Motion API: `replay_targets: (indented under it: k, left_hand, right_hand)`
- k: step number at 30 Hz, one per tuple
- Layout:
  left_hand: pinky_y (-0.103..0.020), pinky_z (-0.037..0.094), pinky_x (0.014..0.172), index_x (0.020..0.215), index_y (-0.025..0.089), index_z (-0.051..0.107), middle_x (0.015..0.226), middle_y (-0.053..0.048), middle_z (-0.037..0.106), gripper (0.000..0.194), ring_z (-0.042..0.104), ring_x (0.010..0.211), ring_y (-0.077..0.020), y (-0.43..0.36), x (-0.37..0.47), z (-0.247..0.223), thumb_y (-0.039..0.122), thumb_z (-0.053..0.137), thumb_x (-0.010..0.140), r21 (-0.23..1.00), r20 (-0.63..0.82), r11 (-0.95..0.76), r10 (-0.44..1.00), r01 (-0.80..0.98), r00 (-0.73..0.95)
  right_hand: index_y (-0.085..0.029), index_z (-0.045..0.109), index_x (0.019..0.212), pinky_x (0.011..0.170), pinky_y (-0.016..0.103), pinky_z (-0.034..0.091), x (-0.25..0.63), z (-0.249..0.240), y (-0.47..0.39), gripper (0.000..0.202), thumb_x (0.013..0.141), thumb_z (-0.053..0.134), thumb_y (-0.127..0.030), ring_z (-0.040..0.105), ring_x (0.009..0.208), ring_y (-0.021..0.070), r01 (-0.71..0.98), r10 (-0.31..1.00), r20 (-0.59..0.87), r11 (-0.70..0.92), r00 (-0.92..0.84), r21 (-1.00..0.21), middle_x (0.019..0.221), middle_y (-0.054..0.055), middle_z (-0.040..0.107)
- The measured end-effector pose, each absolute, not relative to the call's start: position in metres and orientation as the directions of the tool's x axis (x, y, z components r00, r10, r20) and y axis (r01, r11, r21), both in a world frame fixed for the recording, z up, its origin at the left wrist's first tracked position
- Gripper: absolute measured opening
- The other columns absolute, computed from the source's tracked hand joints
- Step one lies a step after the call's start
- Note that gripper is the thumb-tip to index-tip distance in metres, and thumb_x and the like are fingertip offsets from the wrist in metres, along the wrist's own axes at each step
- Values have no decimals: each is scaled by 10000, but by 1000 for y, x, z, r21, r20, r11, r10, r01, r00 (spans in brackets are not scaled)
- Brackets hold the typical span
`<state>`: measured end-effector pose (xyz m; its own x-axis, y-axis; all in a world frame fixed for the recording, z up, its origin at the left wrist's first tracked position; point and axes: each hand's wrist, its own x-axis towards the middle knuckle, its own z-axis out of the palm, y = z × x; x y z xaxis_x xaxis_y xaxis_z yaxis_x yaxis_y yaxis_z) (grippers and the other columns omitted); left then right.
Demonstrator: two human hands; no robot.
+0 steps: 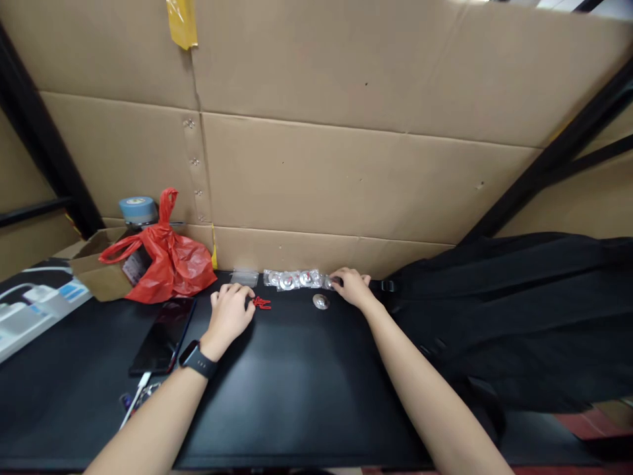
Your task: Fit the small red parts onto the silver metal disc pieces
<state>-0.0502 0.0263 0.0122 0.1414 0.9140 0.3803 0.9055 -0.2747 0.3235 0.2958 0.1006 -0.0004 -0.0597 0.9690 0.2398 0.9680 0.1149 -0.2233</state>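
My left hand (231, 312), with a dark watch on the wrist, rests on the black tabletop with its fingers curled, the tips at a small bunch of red cord (262, 303). Beyond it lie flat clear plastic bags (244, 278). A row of clear packets with shiny round discs (291, 280) runs along the cardboard wall. At the row's right end, my right hand (352, 286) has thumb and forefinger closed around a small clear packet (330, 282), partly hidden by the fingers. One loose, shiny round disc (321, 301) lies just in front of it.
On the left are a red plastic bag (173, 260), an open cardboard box (101, 270), a blue-lidded container (138, 210), a phone (162, 338), a white cable (136, 399) and a white power strip (44, 310). A black backpack (514, 316) fills the right side. Cardboard (321, 178) walls the back.
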Motion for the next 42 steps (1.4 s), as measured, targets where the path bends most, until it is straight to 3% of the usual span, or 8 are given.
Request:
replay_targets:
  k: [6, 12, 17, 21, 28, 33, 37, 42]
  left_hand:
    - [-398, 349, 863, 1021, 274, 708, 1127, -59, 639, 214, 480, 1153, -287, 32, -57, -1, 168, 630, 852, 222, 366, -431, 868, 874, 335]
    - [-374, 352, 854, 1033, 290, 711, 1090, -53, 623, 174, 484, 1119, -267, 33, -47, -9, 214, 643, 892, 238, 385, -499, 836, 834, 390]
    - [-372, 340, 852, 890, 237, 699, 1073, -54, 629, 35, 480, 1119, -264, 33, -38, -10, 245, 665, 890, 242, 367, -505, 838, 829, 404]
    - [-379, 304, 853, 868, 217, 664, 1061, -52, 664, 101, 491, 1128, -255, 27, -32, -8, 236, 594, 938, 235, 377, -504, 835, 831, 400]
    - [-368, 261, 864, 941, 249, 658, 1000, 1, 734, 99, 583, 1042, -202, 13, -20, 5, 302, 576, 959, 467, 381, -445, 881, 764, 281]
    - [-401, 262, 920, 952, 298, 734, 1006, 2, 759, 108, 591, 1067, -220, 7, -16, 12, 349, 647, 914, 543, 375, -434, 891, 719, 255]
    - [-430, 300, 969, 936, 303, 754, 1023, 1, 759, 113, 598, 1084, -234, 4, -15, 16, 341, 655, 897, 616, 351, -397, 912, 680, 214]
    - [-403, 418, 943, 884, 252, 724, 1005, -20, 729, 92, 632, 1037, -223, 4, -18, 18, 260, 633, 884, 725, 363, -407, 912, 555, 193]
  right_hand:
    - [-252, 629, 1207, 927, 433, 349, 262, -14, 51, 334, 888, 591, -343, 562, 1183, 297, 917, 947, 210, 295, -243, -269, 1283, 104, 645]
    - [-242, 649, 1146, 935, 434, 380, 258, -17, 48, 257, 895, 605, -275, 616, 1115, 283, 909, 954, 183, 284, -237, -306, 1158, 94, 704]
    - [-216, 657, 1132, 892, 364, 458, 264, -16, 47, 300, 834, 675, -244, 664, 990, 235, 826, 940, 214, 337, -266, -453, 1071, 80, 723]
    - [-210, 674, 1054, 854, 338, 491, 265, -15, 43, 226, 836, 674, -270, 669, 898, 209, 765, 928, 266, 367, -261, -529, 998, 62, 724]
    - [-229, 670, 1029, 840, 354, 508, 252, -7, 38, 186, 850, 663, -279, 651, 884, 200, 661, 863, 403, 496, -304, -563, 1009, 57, 700]
    - [-240, 640, 1115, 754, 315, 539, 223, -2, 21, 283, 835, 679, -268, 652, 960, 200, 439, 842, 456, 539, -289, -718, 1131, 78, 661]
    - [-255, 612, 1182, 779, 308, 561, 193, 4, 5, 400, 800, 727, -278, 653, 1063, 208, 225, 843, 466, 525, -267, -821, 1201, 81, 633]
    - [-247, 628, 1174, 826, 349, 564, 172, 12, 4, 439, 762, 774, -278, 667, 1065, 221, 165, 844, 458, 512, -280, -843, 1144, 74, 684]
